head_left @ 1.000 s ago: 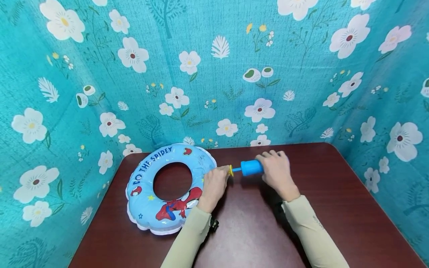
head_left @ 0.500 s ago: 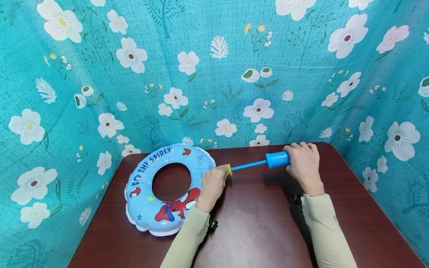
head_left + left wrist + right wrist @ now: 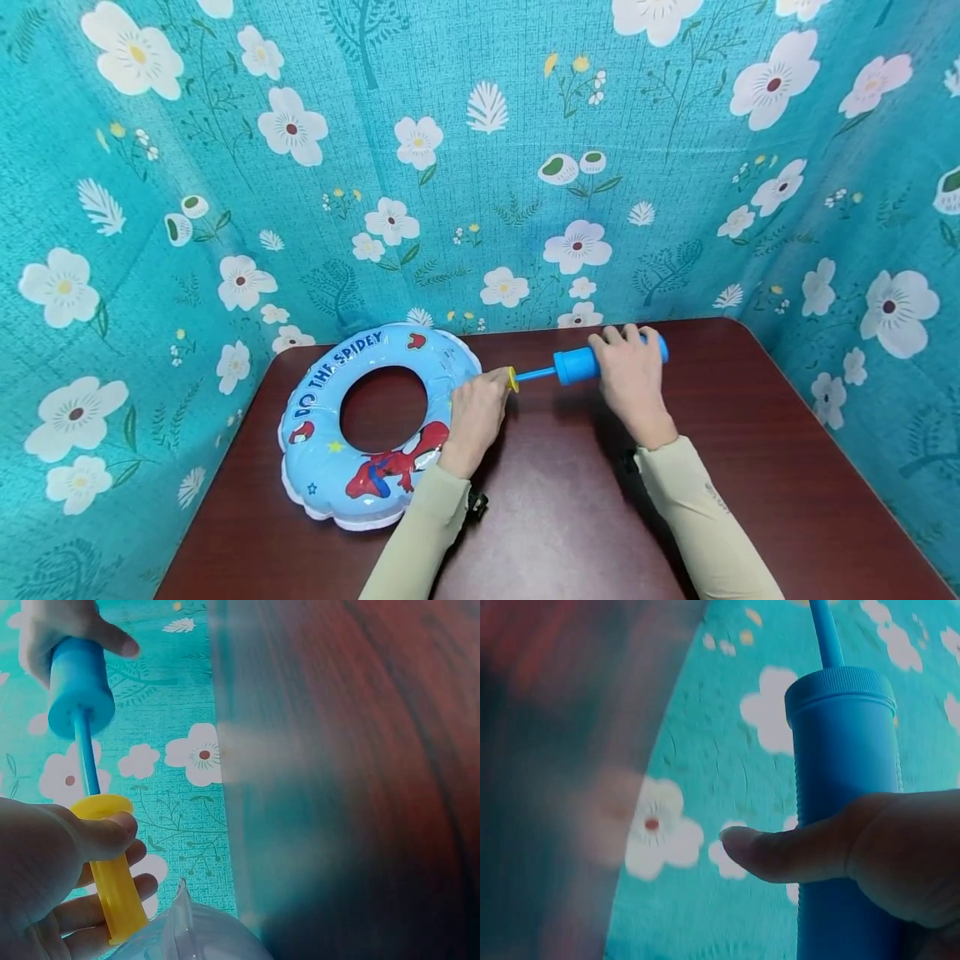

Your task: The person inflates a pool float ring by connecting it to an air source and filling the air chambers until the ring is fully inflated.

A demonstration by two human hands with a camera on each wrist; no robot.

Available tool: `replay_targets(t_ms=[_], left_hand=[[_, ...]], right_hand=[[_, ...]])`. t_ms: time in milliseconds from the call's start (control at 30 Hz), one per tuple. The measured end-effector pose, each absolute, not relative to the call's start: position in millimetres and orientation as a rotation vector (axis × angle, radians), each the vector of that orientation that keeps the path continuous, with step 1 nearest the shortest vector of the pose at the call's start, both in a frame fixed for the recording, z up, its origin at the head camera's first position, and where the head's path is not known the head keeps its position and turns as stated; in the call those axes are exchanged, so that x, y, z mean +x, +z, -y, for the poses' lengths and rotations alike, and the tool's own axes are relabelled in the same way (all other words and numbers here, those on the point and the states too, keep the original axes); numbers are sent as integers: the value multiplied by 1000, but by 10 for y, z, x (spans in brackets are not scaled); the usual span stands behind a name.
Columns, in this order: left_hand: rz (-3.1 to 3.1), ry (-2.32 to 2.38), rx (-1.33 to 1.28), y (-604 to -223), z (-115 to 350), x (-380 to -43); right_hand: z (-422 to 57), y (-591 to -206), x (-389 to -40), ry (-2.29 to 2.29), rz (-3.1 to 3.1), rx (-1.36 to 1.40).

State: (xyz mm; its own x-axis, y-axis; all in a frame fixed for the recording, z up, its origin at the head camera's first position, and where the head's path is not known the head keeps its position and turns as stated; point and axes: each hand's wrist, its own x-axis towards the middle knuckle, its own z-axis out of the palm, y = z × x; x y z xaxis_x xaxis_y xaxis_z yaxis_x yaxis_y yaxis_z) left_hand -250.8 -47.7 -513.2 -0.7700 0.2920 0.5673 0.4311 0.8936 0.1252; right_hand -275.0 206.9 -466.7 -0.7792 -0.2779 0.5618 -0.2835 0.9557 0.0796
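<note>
A hand air pump with a blue barrel [image 3: 576,366], a thin blue rod [image 3: 536,375] and a yellow end piece [image 3: 114,889] lies between the two hands. My left hand [image 3: 477,417] holds the yellow piece between thumb and fingers, at the right side of an inflated swim ring [image 3: 311,467]. In the left wrist view, the piece's lower end meets the ring's clear plastic [image 3: 195,937]. My right hand [image 3: 632,383] grips the barrel, its thumb across the front in the right wrist view. Part of the rod shows between barrel and yellow piece.
A dark red-brown table [image 3: 555,517] lies beneath everything. Turquoise flowered cloth [image 3: 480,192] stands along its back and both sides. The light-blue ring, printed with a red cartoon figure, takes up the table's left part.
My right hand first drew the barrel away to the right, lengthening the visible rod, then came partly back left. The left hand and ring stayed nearly in place.
</note>
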Motion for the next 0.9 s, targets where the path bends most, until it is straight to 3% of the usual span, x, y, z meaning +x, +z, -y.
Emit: replay_targets(t_ms=[467, 900], left_hand=[[2483, -358, -573, -5143, 456, -2500], [2505, -351, -574, -5128, 536, -2523]], right_hand=[[-1598, -4895, -2654, -115, 2566, 535], [-2322, -4649, -2809, 87, 2553, 436]])
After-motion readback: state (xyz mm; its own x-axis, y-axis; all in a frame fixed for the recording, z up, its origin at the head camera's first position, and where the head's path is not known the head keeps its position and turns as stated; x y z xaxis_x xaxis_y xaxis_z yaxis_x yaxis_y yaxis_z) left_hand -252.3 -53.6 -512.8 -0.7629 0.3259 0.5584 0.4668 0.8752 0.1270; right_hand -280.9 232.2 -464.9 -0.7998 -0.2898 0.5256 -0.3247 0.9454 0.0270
